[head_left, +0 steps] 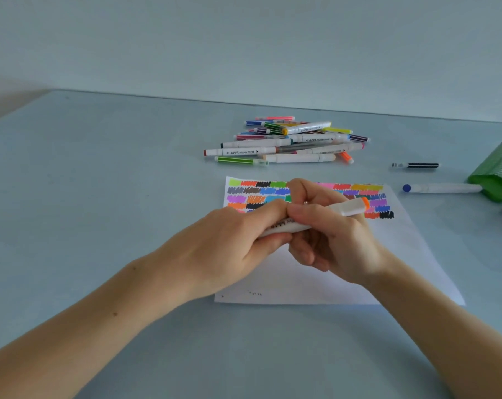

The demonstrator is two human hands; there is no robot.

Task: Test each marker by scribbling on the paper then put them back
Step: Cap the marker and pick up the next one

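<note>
Both hands hold one white marker with an orange end cap above the paper. My left hand grips its left part, thumb and fingers curled round the barrel. My right hand grips the middle, its thumb lying along the top. The marker's orange end points right and away from me. The sheet's upper part carries rows of coloured scribbles; its lower part is blank.
A pile of several markers lies beyond the paper. A black striped pen and a white marker with a blue cap lie to the right, by a green container at the right edge.
</note>
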